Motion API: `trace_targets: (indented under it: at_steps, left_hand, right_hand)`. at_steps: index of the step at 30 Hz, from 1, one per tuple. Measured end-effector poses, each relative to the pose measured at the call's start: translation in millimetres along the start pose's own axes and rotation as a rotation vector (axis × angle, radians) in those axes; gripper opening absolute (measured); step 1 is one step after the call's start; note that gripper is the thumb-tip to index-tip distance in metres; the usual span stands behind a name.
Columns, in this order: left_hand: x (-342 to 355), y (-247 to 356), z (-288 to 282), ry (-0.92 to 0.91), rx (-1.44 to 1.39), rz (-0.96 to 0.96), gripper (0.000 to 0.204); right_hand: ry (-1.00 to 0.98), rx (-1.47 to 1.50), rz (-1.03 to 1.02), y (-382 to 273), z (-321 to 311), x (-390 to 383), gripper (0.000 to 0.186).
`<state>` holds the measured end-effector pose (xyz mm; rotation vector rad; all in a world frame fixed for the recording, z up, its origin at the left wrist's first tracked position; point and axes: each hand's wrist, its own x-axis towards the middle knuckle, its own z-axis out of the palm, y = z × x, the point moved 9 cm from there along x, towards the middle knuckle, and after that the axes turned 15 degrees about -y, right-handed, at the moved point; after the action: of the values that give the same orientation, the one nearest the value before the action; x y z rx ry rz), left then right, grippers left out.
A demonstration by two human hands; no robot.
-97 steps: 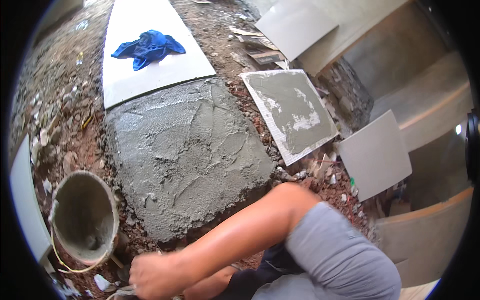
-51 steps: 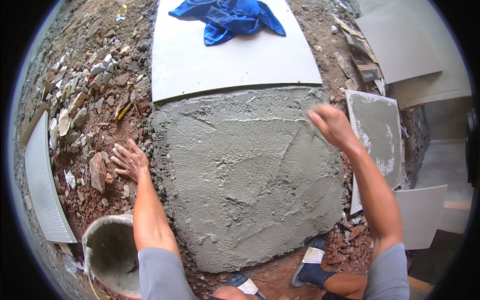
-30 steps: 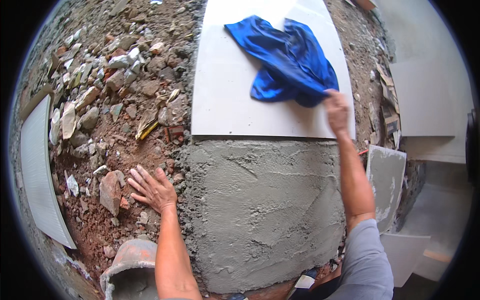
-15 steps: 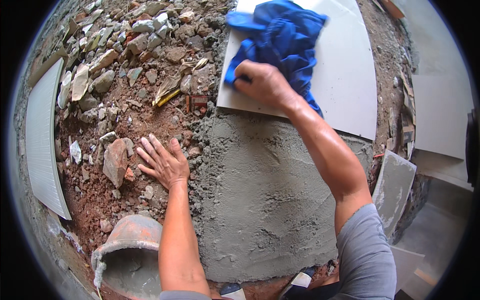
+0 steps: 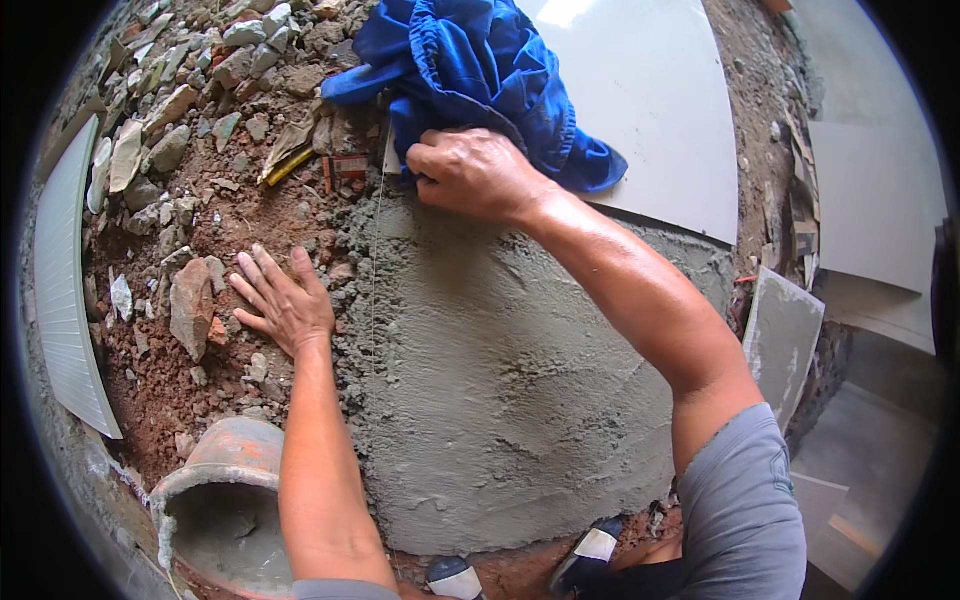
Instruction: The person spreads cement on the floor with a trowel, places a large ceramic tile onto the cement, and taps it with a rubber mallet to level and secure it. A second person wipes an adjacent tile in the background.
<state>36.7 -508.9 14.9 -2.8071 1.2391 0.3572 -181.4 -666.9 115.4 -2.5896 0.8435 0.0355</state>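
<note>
A bunched blue cloth [image 5: 480, 75], looking like a garment, lies over the near left part of a large white tile [image 5: 650, 110]. My right hand [image 5: 478, 172] is closed on the cloth's near edge, by the tile's near left corner. Between the tile and my feet spreads a bed of wet grey mortar [image 5: 500, 400], rough on its left side. A thin string [image 5: 376, 270] runs along that left side. My left hand [image 5: 286, 300] rests flat with fingers spread on the reddish soil, left of the mortar.
Stones and broken rubble [image 5: 195, 305] cover the ground to the left. A tipped bucket [image 5: 230, 450] with grey mortar inside stands beside my left forearm. One ribbed tile [image 5: 65, 290] leans at the far left. A mortar-smeared tile piece [image 5: 785, 335] lies to the right.
My right hand has drawn the blue cloth left and slightly nearer, over the tile's left edge. More of the tile's right part shows. My left hand stays on the soil; the view has shifted somewhat.
</note>
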Motion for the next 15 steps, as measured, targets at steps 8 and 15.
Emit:
trace_targets:
  at_steps: [8, 15]
  left_hand:
    - [4, -5, 5, 0.006, -0.002, 0.001, 0.076]
    - [16, -16, 14, 0.058, 0.084, -0.005, 0.077]
  right_hand:
    - [-0.096, -0.002, 0.14, 54, -8, -80, 0.015]
    - [-0.139, -0.045, 0.276, 104, -18, -167, 0.017]
